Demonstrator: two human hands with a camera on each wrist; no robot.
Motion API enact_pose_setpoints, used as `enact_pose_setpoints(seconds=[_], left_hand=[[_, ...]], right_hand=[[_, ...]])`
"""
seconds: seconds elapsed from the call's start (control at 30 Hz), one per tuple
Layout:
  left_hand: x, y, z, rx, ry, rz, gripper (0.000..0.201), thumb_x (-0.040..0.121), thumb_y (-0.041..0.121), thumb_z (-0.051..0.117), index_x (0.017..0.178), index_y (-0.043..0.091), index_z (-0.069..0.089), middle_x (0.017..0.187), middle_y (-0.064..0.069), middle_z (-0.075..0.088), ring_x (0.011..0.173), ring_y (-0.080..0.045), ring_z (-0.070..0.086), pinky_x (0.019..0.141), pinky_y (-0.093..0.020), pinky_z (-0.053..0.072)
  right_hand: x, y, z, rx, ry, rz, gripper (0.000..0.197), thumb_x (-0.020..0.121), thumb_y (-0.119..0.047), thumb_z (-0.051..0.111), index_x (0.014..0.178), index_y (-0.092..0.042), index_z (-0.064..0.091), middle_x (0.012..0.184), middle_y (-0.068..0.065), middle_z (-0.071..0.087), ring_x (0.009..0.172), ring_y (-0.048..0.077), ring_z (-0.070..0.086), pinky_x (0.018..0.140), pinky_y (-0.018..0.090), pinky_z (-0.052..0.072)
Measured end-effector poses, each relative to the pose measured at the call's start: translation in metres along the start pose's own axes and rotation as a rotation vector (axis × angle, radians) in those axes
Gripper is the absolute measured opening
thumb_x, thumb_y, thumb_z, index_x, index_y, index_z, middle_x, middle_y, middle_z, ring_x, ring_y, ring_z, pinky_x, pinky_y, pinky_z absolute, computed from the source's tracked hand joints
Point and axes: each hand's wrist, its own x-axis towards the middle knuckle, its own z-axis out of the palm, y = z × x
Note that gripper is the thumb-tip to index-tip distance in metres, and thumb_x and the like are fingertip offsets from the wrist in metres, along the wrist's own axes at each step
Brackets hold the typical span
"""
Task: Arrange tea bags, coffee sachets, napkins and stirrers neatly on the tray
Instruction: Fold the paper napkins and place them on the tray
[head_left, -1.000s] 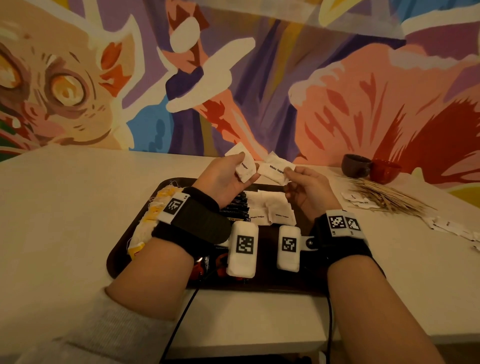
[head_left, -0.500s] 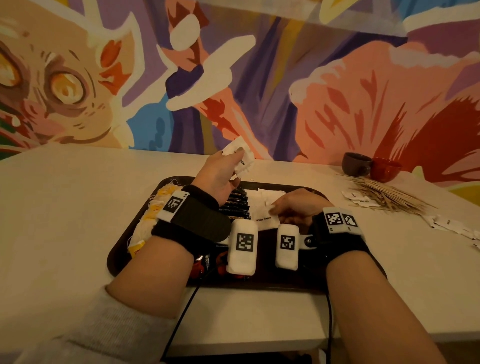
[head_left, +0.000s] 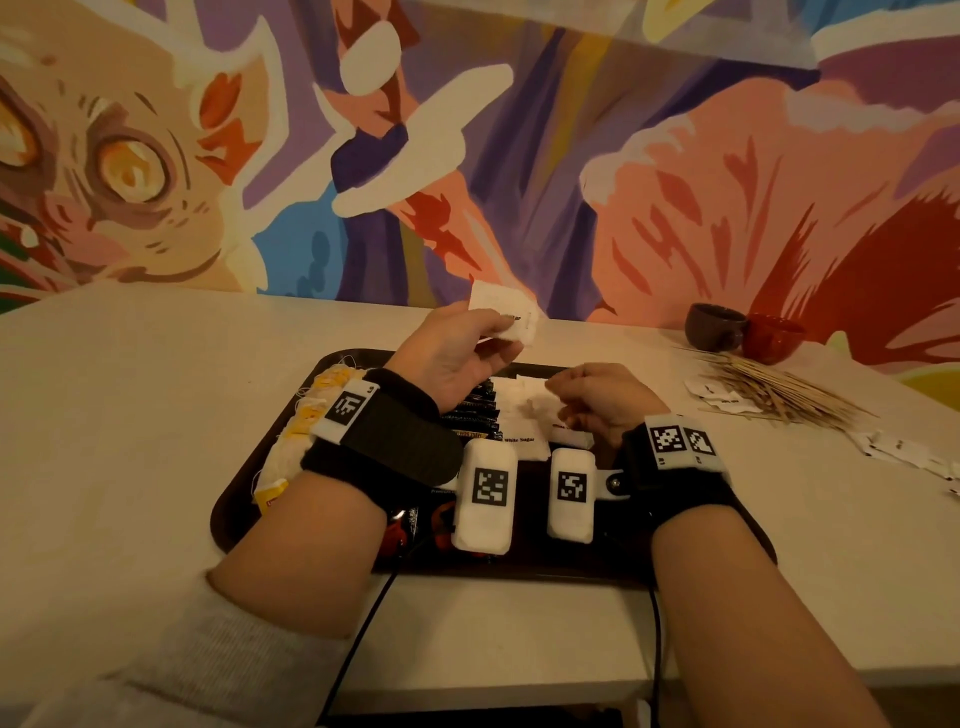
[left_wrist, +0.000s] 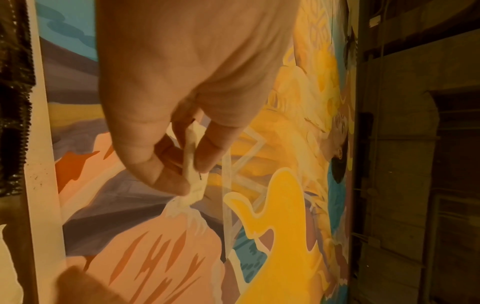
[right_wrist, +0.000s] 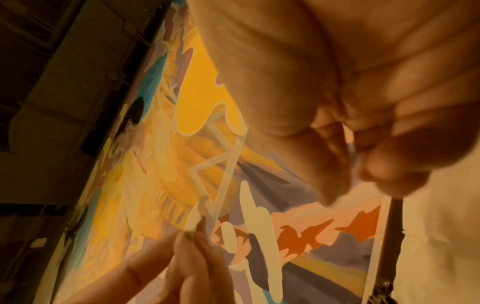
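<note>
My left hand (head_left: 491, 338) is raised over the far edge of the dark brown tray (head_left: 234, 512) and pinches a few white sugar sachets (head_left: 506, 316) between thumb and fingers. The left wrist view shows the pinch on the sachets (left_wrist: 192, 164) edge-on. My right hand (head_left: 563, 402) hovers low over the white sachets (head_left: 519, 415) lying in the tray's middle, fingers loosely curled and holding nothing. Black coffee sachets (head_left: 475, 410) lie left of the white ones. Yellow-tagged tea bags (head_left: 306, 431) line the tray's left side. A heap of wooden stirrers (head_left: 774, 392) lies on the table at right.
A brown cup (head_left: 714, 326) and a red cup (head_left: 774, 338) stand by the mural wall at far right. Loose white sachets (head_left: 719, 399) lie beside the stirrers, and more sachets (head_left: 898, 453) lie nearer the table's right edge. Red packets (head_left: 441, 525) lie at the tray's front.
My right hand brought its white sachet down onto the tray's white pile, let it go, and now hovers just above. My left hand kept its sachets raised.
</note>
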Motion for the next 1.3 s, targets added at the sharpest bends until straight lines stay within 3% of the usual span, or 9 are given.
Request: enact_pose_setpoints(seconds=[0.17,0.33,0.43,0.57,0.7,0.83,0.93,1.13,1.3], left_hand=[[-0.002,-0.002,0.004,-0.042,-0.051,-0.022,0.019,0.089,-0.013,0.049,0.102,0.0,0.053,0.109,-0.019,0.056,0.098,-0.029,0.058,0.068,-0.028,0.058],[-0.002,-0.003,0.006,-0.083,-0.057,-0.025,0.026,0.09,-0.01,0.049,0.115,-0.002,0.049,0.115,-0.02,0.053,0.096,-0.027,0.058,0.066,-0.027,0.059],[-0.002,-0.004,0.007,-0.069,-0.056,-0.029,0.025,0.09,-0.01,0.05,0.114,-0.001,0.05,0.113,-0.018,0.055,0.097,-0.027,0.059,0.066,-0.027,0.059],[0.0,-0.008,0.007,-0.013,-0.076,-0.027,0.03,0.091,-0.009,0.05,0.119,-0.002,0.053,0.119,-0.018,0.058,0.108,-0.029,0.059,0.071,-0.028,0.059],[-0.003,-0.011,0.01,0.054,-0.127,-0.015,0.036,0.093,-0.008,0.047,0.128,0.001,0.052,0.123,-0.016,0.06,0.11,-0.025,0.06,0.078,-0.027,0.057],[-0.008,-0.014,0.014,0.133,-0.16,-0.021,0.031,0.094,-0.007,0.045,0.122,0.003,0.053,0.116,-0.015,0.061,0.103,-0.023,0.062,0.082,-0.027,0.055],[-0.008,-0.017,0.017,0.193,-0.116,-0.032,0.031,0.096,-0.004,0.044,0.125,0.001,0.051,0.123,-0.018,0.058,0.113,-0.026,0.058,0.085,-0.031,0.053],[-0.015,-0.016,0.024,0.496,-0.11,-0.036,0.039,0.096,0.004,0.05,0.134,0.006,0.045,0.125,-0.011,0.054,0.116,-0.023,0.052,0.099,-0.032,0.043],[-0.022,0.008,0.044,0.793,-0.249,-0.012,0.031,0.096,0.006,0.05,0.126,0.005,0.056,0.12,-0.011,0.06,0.115,-0.022,0.057,0.099,-0.03,0.048]], right_hand=[[-0.009,-0.013,-0.004,0.225,0.092,-0.305,0.015,0.092,-0.019,0.059,0.083,-0.008,0.063,0.054,0.001,0.056,0.052,0.015,0.056,0.052,0.023,0.05],[-0.019,-0.036,-0.015,-0.338,0.22,-0.597,0.02,0.094,-0.024,0.055,0.084,-0.008,0.062,0.069,0.002,0.058,0.056,0.011,0.057,0.043,0.012,0.043],[-0.018,-0.038,-0.016,-0.618,0.234,-0.708,0.021,0.094,-0.021,0.054,0.089,-0.004,0.064,0.068,-0.004,0.056,0.061,0.009,0.053,0.054,0.019,0.043],[-0.021,-0.036,-0.015,-0.622,0.202,-0.662,0.034,0.099,-0.029,0.042,0.094,-0.003,0.064,0.071,0.001,0.059,0.067,0.016,0.057,0.067,0.032,0.048],[-0.03,-0.038,-0.012,-0.466,0.112,-0.654,0.042,0.098,-0.039,0.041,0.086,-0.006,0.063,0.071,0.004,0.063,0.065,0.015,0.059,0.063,0.027,0.047],[-0.031,-0.036,-0.012,-0.215,-0.005,-0.555,0.01,0.086,-0.013,0.066,0.088,-0.006,0.06,0.075,0.007,0.062,0.057,0.005,0.061,0.052,0.02,0.051],[-0.029,-0.035,-0.019,-0.126,-0.008,-0.428,0.015,0.081,-0.003,0.07,0.078,-0.009,0.057,0.067,0.004,0.058,0.04,-0.002,0.053,0.039,0.011,0.041],[-0.012,-0.028,-0.041,-0.528,0.013,-0.149,0.016,0.077,-0.006,0.074,0.073,-0.012,0.06,0.071,0.001,0.057,0.064,0.011,0.051,0.06,0.02,0.043],[-0.013,-0.031,-0.04,-0.914,-0.135,-0.022,0.024,0.086,-0.018,0.067,0.108,-0.009,0.067,0.091,0.003,0.06,0.086,0.016,0.055,0.069,0.021,0.044]])
